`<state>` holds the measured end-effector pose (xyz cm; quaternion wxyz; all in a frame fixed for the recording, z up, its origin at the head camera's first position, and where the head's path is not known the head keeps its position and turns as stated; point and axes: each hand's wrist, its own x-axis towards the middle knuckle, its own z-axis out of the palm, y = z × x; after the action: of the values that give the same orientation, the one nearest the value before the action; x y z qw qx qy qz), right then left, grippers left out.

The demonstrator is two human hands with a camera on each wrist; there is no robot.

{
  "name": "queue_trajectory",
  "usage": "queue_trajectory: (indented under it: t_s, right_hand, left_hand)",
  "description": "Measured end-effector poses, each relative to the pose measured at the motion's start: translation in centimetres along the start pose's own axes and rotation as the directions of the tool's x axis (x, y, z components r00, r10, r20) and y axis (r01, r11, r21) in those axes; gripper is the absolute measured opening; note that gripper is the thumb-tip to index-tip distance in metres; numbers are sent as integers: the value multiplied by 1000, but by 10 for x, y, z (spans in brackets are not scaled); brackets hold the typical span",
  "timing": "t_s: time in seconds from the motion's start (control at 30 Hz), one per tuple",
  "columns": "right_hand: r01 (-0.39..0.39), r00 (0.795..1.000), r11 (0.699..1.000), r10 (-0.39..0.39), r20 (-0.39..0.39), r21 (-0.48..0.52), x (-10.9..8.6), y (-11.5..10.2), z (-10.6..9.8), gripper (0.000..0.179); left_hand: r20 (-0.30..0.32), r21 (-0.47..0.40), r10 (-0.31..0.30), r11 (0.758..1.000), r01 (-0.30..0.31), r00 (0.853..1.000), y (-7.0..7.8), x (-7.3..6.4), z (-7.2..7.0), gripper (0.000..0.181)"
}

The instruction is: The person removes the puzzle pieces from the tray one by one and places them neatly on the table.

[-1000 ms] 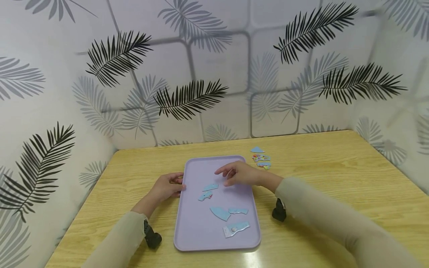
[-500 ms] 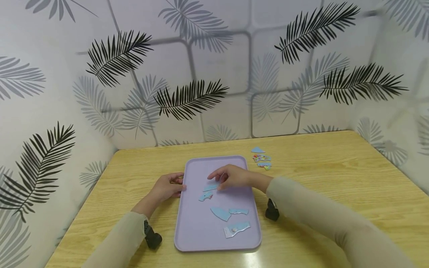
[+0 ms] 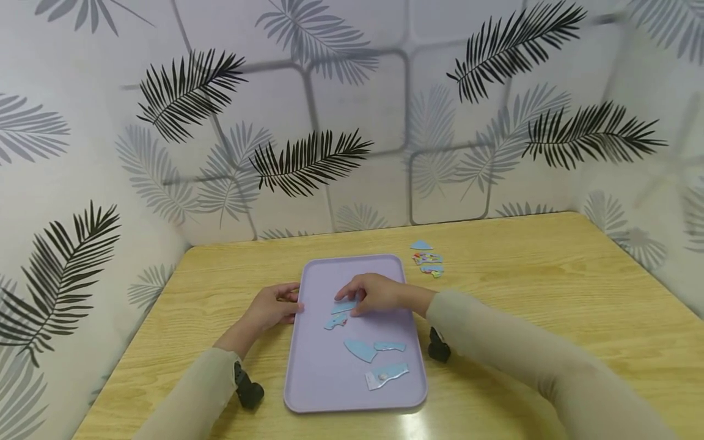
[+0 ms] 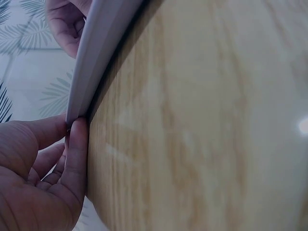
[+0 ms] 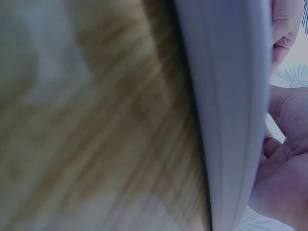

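On the table lies a lilac tray (image 3: pixel 324 397) with several flat, light blue puzzle pieces on it. My left hand (image 3: pixel 273 305) holds the tray's left rim; in the left wrist view its thumb and fingers meet at the rim's edge. Over the tray, my right hand (image 3: pixel 376 293) curls its index finger and thumb about a blue puzzle piece (image 3: pixel 343 307), fingertips right at its edges. Just below that sits a smaller piece with a bit of red (image 3: pixel 334 321). The tray's side (image 5: pixel 226 106) hides the right fingertips in the right wrist view.
Nearer the front of the tray lie a curved blue piece (image 3: pixel 360 350), a narrow piece (image 3: pixel 389 346) and a larger piece with a pale edge (image 3: pixel 387 375). Beyond the tray's right corner, a blue triangle (image 3: pixel 421 245) and colourful pieces (image 3: pixel 428 258) rest on the wooden table (image 3: pixel 539 293).
My right hand has moved left and slightly down across the tray, coming to the upper blue puzzle piece. The left hand stays at the tray's rim.
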<state>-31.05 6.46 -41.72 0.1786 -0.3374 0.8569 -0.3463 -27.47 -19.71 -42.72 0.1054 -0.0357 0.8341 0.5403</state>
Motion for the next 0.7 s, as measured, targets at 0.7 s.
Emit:
queue_trajectory:
  t_s: [0.7]
  right_hand:
    - [-2,1000,996,3,12,-91,3,-6,1,30]
  left_hand:
    - [11,-15,3,1000,-3,1000,1,-1,0,54]
